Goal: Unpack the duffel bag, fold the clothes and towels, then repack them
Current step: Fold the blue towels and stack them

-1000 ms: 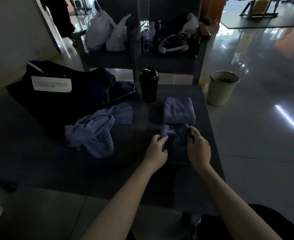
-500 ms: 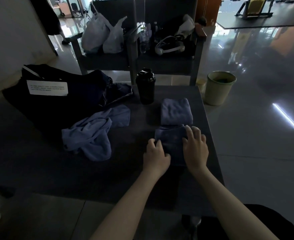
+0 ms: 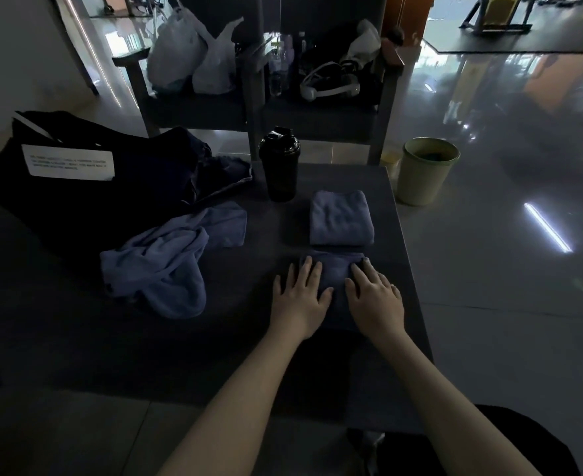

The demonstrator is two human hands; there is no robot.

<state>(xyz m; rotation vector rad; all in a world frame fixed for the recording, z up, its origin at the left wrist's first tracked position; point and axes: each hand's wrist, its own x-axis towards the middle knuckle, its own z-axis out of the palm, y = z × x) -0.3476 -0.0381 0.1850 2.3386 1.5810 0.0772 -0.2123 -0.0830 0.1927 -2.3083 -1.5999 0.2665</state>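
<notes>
Two open grips: my left hand and right hand press straight-fingered on the near towel, clasping nothing, to flatten its fold on the surface's right side, just before the far towel.

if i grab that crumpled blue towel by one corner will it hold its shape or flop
Probably flops: the crumpled towel lies in loose folds and loops, so it would likely hang and unravel. It looks thin and soft, so likely light. Pushed on the table, it may bunch rather than slide.
</notes>
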